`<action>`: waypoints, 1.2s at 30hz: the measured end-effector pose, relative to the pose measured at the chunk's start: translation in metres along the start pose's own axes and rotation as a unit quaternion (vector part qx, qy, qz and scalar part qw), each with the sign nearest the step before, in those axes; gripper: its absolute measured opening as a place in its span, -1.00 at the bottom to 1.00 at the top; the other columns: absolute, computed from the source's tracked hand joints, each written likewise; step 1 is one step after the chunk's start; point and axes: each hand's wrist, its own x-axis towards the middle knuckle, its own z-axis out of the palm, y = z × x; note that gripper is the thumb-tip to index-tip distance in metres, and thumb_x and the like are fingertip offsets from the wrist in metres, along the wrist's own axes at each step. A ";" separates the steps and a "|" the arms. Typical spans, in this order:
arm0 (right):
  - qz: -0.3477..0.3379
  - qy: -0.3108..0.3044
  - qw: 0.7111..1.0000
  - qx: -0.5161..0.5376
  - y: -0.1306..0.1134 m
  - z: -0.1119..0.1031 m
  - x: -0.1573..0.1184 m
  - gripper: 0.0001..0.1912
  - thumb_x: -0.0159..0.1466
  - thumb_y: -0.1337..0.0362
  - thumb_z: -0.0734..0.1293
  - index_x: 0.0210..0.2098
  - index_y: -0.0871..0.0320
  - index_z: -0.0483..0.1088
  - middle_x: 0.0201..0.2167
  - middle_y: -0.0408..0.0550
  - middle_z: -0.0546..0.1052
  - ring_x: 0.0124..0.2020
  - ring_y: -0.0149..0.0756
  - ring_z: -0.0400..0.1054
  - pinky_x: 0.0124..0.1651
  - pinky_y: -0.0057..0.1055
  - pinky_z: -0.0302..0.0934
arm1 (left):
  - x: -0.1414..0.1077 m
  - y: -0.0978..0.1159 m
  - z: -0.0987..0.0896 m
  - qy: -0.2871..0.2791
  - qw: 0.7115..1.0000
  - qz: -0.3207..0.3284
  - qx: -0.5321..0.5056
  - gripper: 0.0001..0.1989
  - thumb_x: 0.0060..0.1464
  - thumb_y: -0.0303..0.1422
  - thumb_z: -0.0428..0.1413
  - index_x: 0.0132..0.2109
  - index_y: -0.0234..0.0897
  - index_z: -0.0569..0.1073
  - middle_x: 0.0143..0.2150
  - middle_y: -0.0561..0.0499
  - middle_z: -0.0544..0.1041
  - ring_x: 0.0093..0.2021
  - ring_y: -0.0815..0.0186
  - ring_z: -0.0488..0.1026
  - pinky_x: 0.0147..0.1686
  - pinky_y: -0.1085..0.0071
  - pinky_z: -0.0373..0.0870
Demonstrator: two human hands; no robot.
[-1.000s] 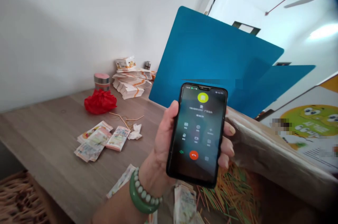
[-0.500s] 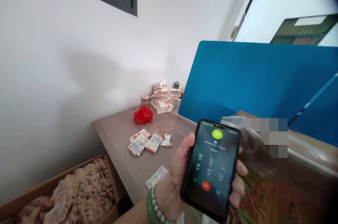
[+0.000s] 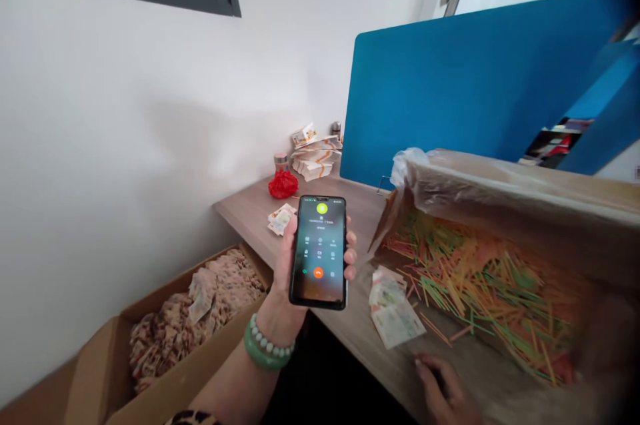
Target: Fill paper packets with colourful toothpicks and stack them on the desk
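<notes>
My left hand (image 3: 286, 258), with a green bangle and a beaded bracelet on its wrist, holds a black smartphone (image 3: 321, 251) upright. A call screen with a red button is lit on it. At the lower right, my right hand (image 3: 440, 381) rests by the table edge with its fingers curled; whether anything is between them is too unclear to tell. Just above it lie printed packets (image 3: 395, 315) on the wooden table (image 3: 350, 338). Beside them, a plastic-lined box (image 3: 480, 178) holds many thin orange, green and pink sticks (image 3: 480, 271).
A cardboard box (image 3: 175, 388) full of small packets stands at the lower left. Farther back on the table are a red plastic bag (image 3: 283, 185), more packets (image 3: 280, 218), a jar (image 3: 281, 161) and stacked paper (image 3: 315, 161). A blue partition (image 3: 440, 91) rises behind.
The phone in my left hand now appears farther left and smaller. My view has shifted, showing the stick box more fully. My right hand has come into view at the lower right.
</notes>
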 end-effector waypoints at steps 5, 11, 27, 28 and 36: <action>-0.032 -0.019 0.999 -0.001 -0.009 0.004 -0.001 -0.59 0.19 -0.11 0.26 -0.30 0.08 0.52 -0.25 -0.03 0.64 -0.20 -0.11 0.50 -0.17 -0.33 0.34 | -0.028 -0.013 0.028 0.007 0.999 -0.010 0.032 -0.16 0.23 0.21 -0.24 0.21 -0.47 0.37 -0.10 -0.26 0.46 -0.27 0.16 0.42 -0.31 0.27 0.43; -0.058 -0.059 0.996 0.041 -0.017 0.006 0.000 -0.58 0.19 -0.09 0.25 -0.24 0.11 0.48 -0.29 -0.03 0.60 -0.24 -0.15 0.44 -0.16 -0.29 0.27 | -0.070 -0.027 0.051 0.008 0.997 0.016 0.069 -0.17 0.24 0.21 -0.28 0.15 -0.45 0.42 -0.11 -0.26 0.46 -0.28 0.17 0.43 -0.33 0.28 0.44; -0.101 -0.064 0.992 0.041 -0.006 0.009 0.016 -0.65 0.04 -0.01 0.24 -0.38 0.10 0.47 -0.52 -0.12 0.50 -0.44 -0.23 0.34 -0.33 -0.34 0.18 | -0.148 -0.036 0.075 -0.007 0.992 0.074 0.103 -0.28 0.27 0.11 -0.20 0.15 -0.45 0.41 -0.11 -0.26 0.46 -0.26 0.17 0.45 -0.29 0.28 0.47; -0.101 -0.065 0.992 0.043 -0.006 0.010 0.016 -0.66 0.04 -0.01 0.25 -0.39 0.10 0.47 -0.52 -0.11 0.51 -0.44 -0.23 0.34 -0.34 -0.34 0.18 | -0.147 -0.037 0.075 -0.009 0.993 0.069 0.100 -0.29 0.27 0.10 -0.19 0.15 -0.46 0.41 -0.11 -0.26 0.46 -0.26 0.18 0.44 -0.29 0.29 0.47; -0.105 -0.057 0.992 0.037 -0.016 0.010 0.008 -0.69 0.11 0.02 0.20 -0.42 0.08 0.43 -0.49 -0.13 0.50 -0.38 -0.21 0.36 -0.27 -0.33 0.17 | -0.124 -0.048 0.071 0.012 0.992 0.045 0.121 -0.28 0.26 0.12 -0.17 0.13 -0.46 0.42 -0.11 -0.25 0.45 -0.25 0.19 0.42 -0.30 0.31 0.47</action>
